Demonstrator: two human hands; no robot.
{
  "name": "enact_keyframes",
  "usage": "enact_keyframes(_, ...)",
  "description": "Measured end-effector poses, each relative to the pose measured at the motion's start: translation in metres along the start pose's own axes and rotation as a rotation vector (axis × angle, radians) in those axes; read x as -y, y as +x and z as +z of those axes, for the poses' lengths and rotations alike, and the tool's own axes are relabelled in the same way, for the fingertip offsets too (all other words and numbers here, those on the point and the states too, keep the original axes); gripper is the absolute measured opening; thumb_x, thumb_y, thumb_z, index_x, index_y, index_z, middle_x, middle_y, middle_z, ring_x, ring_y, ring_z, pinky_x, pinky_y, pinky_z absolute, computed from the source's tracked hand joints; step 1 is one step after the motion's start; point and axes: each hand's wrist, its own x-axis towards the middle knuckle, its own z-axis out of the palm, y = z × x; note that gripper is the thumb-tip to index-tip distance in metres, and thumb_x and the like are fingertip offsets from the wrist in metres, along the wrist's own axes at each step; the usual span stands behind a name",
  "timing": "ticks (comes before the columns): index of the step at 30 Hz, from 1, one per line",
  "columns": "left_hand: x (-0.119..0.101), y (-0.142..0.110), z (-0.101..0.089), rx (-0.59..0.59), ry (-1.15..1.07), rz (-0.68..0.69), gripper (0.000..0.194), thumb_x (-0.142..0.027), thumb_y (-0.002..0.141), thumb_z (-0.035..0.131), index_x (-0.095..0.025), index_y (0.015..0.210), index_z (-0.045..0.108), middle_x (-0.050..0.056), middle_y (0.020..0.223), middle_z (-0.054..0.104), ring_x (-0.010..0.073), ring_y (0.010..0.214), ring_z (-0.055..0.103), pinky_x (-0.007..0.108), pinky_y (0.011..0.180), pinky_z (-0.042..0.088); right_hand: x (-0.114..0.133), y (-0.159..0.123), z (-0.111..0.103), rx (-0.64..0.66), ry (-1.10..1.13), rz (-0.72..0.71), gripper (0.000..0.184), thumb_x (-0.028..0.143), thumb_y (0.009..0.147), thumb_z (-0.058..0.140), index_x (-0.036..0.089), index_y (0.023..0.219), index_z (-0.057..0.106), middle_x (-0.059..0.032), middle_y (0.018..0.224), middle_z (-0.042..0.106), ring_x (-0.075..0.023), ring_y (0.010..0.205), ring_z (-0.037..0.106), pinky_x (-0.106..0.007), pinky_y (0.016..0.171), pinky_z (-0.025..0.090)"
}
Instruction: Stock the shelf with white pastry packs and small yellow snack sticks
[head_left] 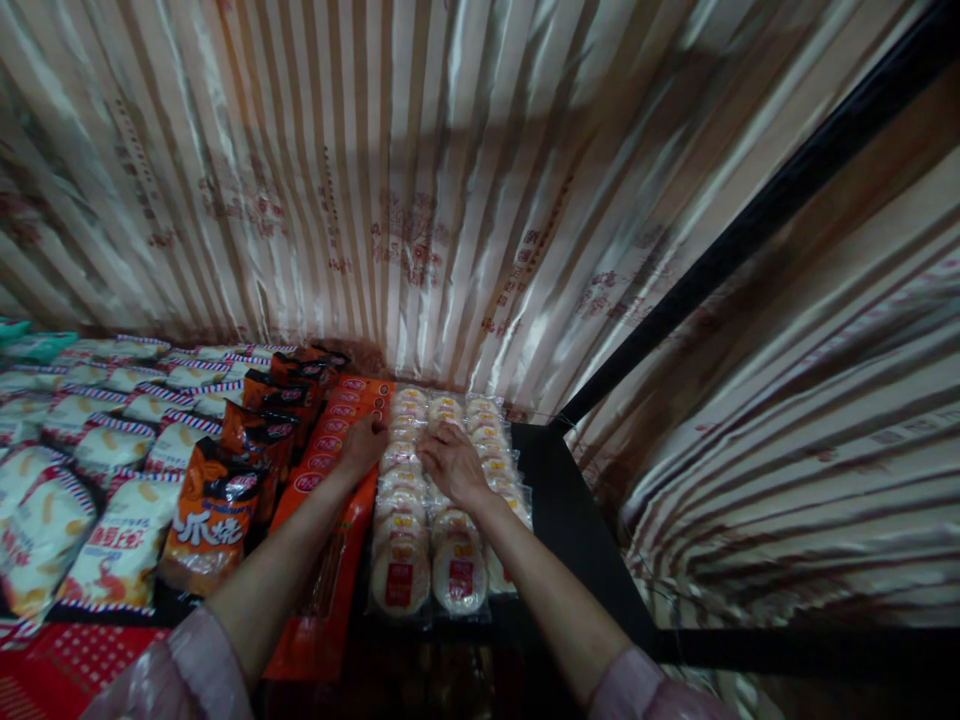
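Three rows of clear packets of round white crackers (460,565) overlap on the black shelf, with red and yellow labels. My right hand (455,465) rests on the middle row, its fingers bent and pressed together around a packet that it partly hides. Curled beside the back of the left row is my left hand (364,447), its fingertips at the edge of those packets; what they hold, if anything, is hidden. Under my left wrist lies a line of flat orange-red packets (330,590) with repeated oval logos.
Orange-and-black snack bags (214,510) stand in a line to the left. Beyond them are several rows of white snack bags (120,540). A striped, printed plastic sheet (420,200) hangs behind. A black post (720,250) slants up from the corner of the black shelf (570,520).
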Motion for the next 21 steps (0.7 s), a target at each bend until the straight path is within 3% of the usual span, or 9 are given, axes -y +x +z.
enact_keyframes(11,0.0003,-0.0033,0.0001,0.004,0.031,0.016,0.014,-0.013,0.076,0.053,-0.012,0.083,0.065,0.006,0.083,0.069,0.0142,0.074,0.060,0.023,0.065,0.041,0.0022,-0.0014,-0.0044,0.090,0.023,0.007,0.010,0.023,0.085,0.059,0.021,0.080,0.068,-0.0038,0.086,0.064,-0.0189,0.091,0.053,-0.036,0.089,0.041)
enact_keyframes(21,-0.0011,-0.0052,-0.0020,0.009,0.036,0.016,0.012,-0.014,0.077,0.054,-0.013,0.084,0.064,0.006,0.085,0.070,0.0145,0.076,0.060,0.022,0.067,0.041,-0.0018,0.0027,0.0031,0.083,0.103,-0.024,0.013,0.010,0.079,0.060,0.019,0.068,0.061,-0.0025,0.082,0.062,-0.0165,0.086,0.054,-0.036,0.092,0.039)
